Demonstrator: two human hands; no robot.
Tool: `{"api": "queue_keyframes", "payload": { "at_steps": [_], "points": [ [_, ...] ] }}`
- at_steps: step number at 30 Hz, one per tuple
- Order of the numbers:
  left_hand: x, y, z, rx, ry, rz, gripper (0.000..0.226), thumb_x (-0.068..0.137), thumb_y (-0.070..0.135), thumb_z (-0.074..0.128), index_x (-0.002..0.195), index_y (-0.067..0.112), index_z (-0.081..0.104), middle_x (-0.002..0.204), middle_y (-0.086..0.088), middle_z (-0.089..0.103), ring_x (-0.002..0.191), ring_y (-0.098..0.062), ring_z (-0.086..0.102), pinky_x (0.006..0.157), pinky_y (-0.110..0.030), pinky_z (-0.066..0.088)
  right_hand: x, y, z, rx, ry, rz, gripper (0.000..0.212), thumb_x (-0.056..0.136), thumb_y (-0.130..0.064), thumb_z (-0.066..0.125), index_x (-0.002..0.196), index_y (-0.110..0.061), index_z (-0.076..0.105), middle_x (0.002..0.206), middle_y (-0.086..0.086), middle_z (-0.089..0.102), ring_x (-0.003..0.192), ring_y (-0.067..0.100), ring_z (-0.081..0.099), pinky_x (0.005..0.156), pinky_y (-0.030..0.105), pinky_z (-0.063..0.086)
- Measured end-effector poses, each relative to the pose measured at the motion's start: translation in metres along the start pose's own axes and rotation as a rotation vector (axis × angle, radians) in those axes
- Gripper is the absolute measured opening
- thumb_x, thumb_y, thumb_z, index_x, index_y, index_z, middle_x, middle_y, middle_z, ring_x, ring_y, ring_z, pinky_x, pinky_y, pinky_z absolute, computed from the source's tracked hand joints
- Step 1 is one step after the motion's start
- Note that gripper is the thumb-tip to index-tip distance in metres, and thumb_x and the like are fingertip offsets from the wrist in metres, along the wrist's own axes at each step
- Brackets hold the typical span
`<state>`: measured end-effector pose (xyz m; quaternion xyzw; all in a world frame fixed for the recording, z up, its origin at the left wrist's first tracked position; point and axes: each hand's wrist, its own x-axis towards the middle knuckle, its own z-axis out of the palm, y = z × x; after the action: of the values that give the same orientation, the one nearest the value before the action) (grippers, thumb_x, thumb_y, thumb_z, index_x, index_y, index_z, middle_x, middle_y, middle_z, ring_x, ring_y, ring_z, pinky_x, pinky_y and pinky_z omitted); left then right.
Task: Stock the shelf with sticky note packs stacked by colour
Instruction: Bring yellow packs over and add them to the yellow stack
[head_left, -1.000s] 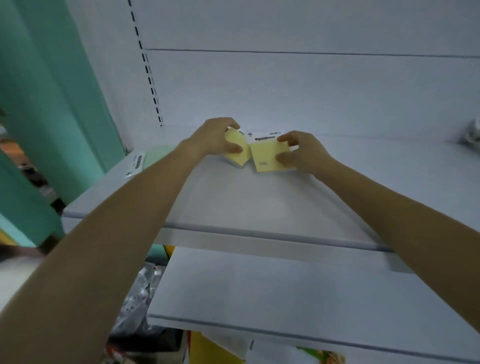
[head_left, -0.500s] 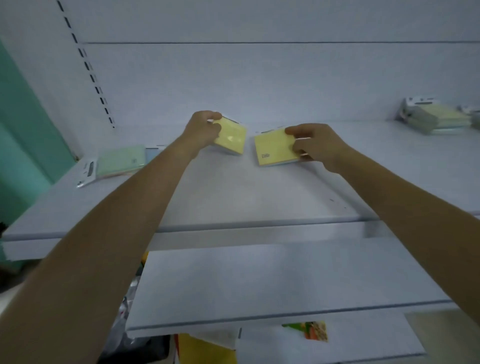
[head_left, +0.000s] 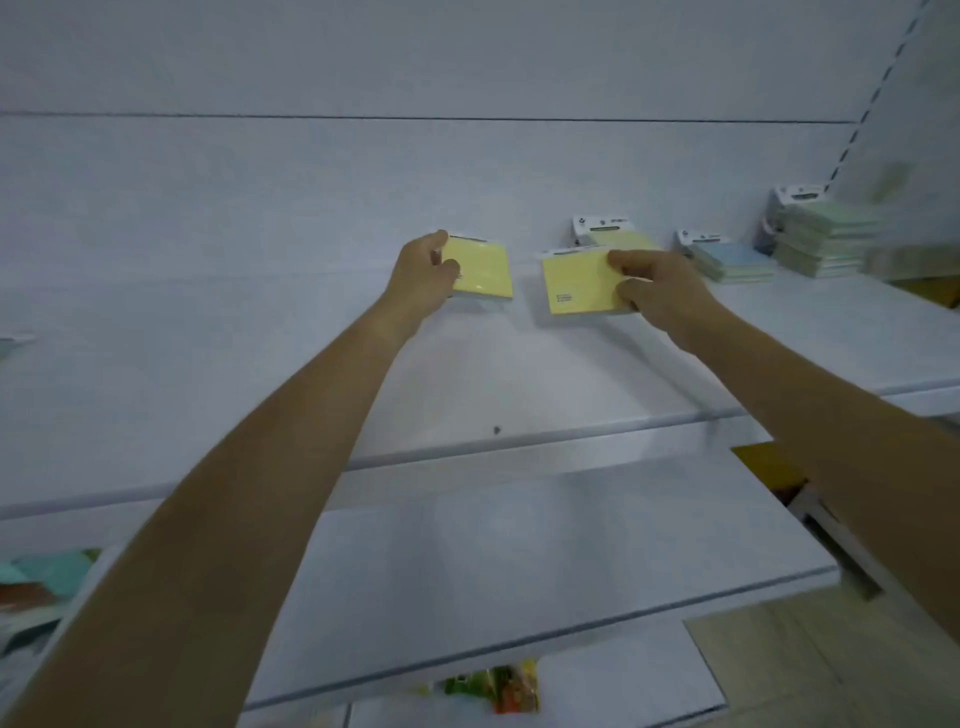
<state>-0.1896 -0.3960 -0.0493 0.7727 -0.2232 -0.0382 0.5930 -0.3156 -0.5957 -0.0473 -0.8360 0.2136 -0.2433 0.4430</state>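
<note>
Two yellow packs, one per hand, over the back half of the shelf (head_left: 467, 374).

Left hand (head_left: 423, 275): fingers curled round the left edge of the left pack (head_left: 483, 270), thumb on top. The pack was tilted and clear of the shelf, with a shadow under it.

Right hand (head_left: 662, 293): pinched the right edge of the right pack (head_left: 576, 286), fingers on top and thumb at the near corner. The pack was low; could not tell if it touched the shelf.

Change: a second earlier both packs were pressed together, edges touching, between the hands. Half a second earlier they were already parted, one per hand. Now they were still apart with a clear gap between them. The view had swung right, and the lone green pack at the shelf's left end had dropped out of sight. Towards the right end three stacks showed along the back: a yellow stack (head_left: 618, 238), a blue stack (head_left: 730, 260) and a green stack (head_left: 826, 239).

The right pack sat just in front of the yellow stack, near it and overlapping it in view. The left pack was further off.

Reading: the pair was split and carried towards its colour. The right pack looked likely to go on the yellow stack first. Neither was placed yet.
</note>
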Motion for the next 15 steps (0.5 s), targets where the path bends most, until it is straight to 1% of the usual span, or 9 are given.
{"api": "queue_keyframes", "payload": {
  "at_steps": [1,3,5,7,9,11,12,13,15],
  "points": [
    [0.001,0.002,0.016,0.006,0.006,0.006,0.048,0.090,-0.002,0.040,0.137,0.004,0.038,0.088,-0.002,0.043,0.091,-0.020,0.046,0.075,-0.028,0.046,0.006,0.009,-0.015,-0.022,0.011,-0.012,0.047,0.085,0.004,0.044,0.130,-0.010,0.050,0.134,0.007,0.052,0.102,0.012,0.044,0.087,0.020,0.038],
    [0.004,0.005,0.041,-0.002,0.021,0.000,0.049,0.091,-0.001,0.039,0.139,0.005,0.036,0.099,-0.006,0.041,0.092,-0.020,0.047,0.083,-0.032,0.046,0.017,0.022,-0.041,-0.035,0.031,-0.019,0.046,0.087,0.003,0.043,0.131,-0.009,0.049,0.131,0.007,0.053,0.100,0.012,0.043,0.079,0.014,0.038],
    [0.009,0.010,0.058,-0.005,0.026,-0.008,0.044,0.090,-0.002,0.039,0.133,0.006,0.045,0.099,-0.006,0.040,0.090,-0.020,0.045,0.083,-0.032,0.044,0.028,0.031,-0.061,-0.016,0.041,-0.008,0.046,0.087,0.004,0.042,0.131,-0.007,0.049,0.126,0.007,0.054,0.099,0.012,0.044,0.070,0.007,0.038],
    [0.019,0.017,0.072,-0.002,0.038,-0.007,0.039,0.088,-0.003,0.038,0.120,0.012,0.054,0.092,-0.004,0.039,0.088,-0.018,0.041,0.080,-0.032,0.042,0.041,0.039,-0.076,0.016,0.046,-0.002,0.047,0.086,0.005,0.041,0.131,-0.006,0.049,0.132,0.011,0.053,0.098,0.013,0.044,0.067,0.009,0.036],
    [0.029,0.024,0.085,0.010,0.063,-0.025,0.047,0.088,-0.002,0.038,0.133,0.006,0.044,0.093,-0.006,0.041,0.083,-0.019,0.042,0.081,-0.031,0.042,0.054,0.045,-0.086,0.015,0.051,0.002,0.047,0.086,0.004,0.040,0.131,-0.006,0.048,0.135,0.013,0.051,0.099,0.015,0.045,0.067,0.009,0.035],
    [0.038,0.028,0.096,0.027,0.077,-0.039,0.051,0.087,-0.001,0.036,0.139,0.000,0.036,0.099,-0.015,0.054,0.074,-0.018,0.047,0.077,-0.027,0.040,0.067,0.049,-0.094,0.016,0.060,0.001,0.046,0.087,0.004,0.040,0.131,-0.007,0.048,0.135,0.012,0.050,0.100,0.015,0.045,0.065,0.010,0.036],
    [0.043,0.029,0.101,0.030,0.077,-0.043,0.050,0.086,-0.002,0.035,0.136,-0.004,0.036,0.108,-0.021,0.057,0.075,-0.023,0.050,0.074,-0.026,0.040,0.072,0.049,-0.096,0.022,0.065,0.001,0.046,0.087,0.004,0.040,0.131,-0.007,0.048,0.136,0.012,0.050,0.099,0.015,0.046,0.066,0.012,0.038],
    [0.048,0.031,0.104,0.035,0.070,-0.046,0.049,0.086,-0.002,0.035,0.134,-0.007,0.038,0.111,-0.022,0.058,0.079,-0.029,0.051,0.073,-0.025,0.039,0.078,0.048,-0.097,0.033,0.073,0.004,0.045,0.087,0.004,0.040,0.131,-0.006,0.049,0.135,0.012,0.051,0.099,0.015,0.046,0.068,0.016,0.042],
    [0.058,0.034,0.107,0.034,0.064,-0.048,0.048,0.086,-0.001,0.035,0.133,-0.006,0.040,0.108,-0.017,0.059,0.087,-0.024,0.050,0.076,-0.026,0.039,0.088,0.045,-0.097,0.038,0.078,0.012,0.045,0.087,0.006,0.039,0.130,-0.006,0.049,0.134,0.012,0.052,0.095,0.015,0.047,0.072,0.025,0.045]
  ]
}}
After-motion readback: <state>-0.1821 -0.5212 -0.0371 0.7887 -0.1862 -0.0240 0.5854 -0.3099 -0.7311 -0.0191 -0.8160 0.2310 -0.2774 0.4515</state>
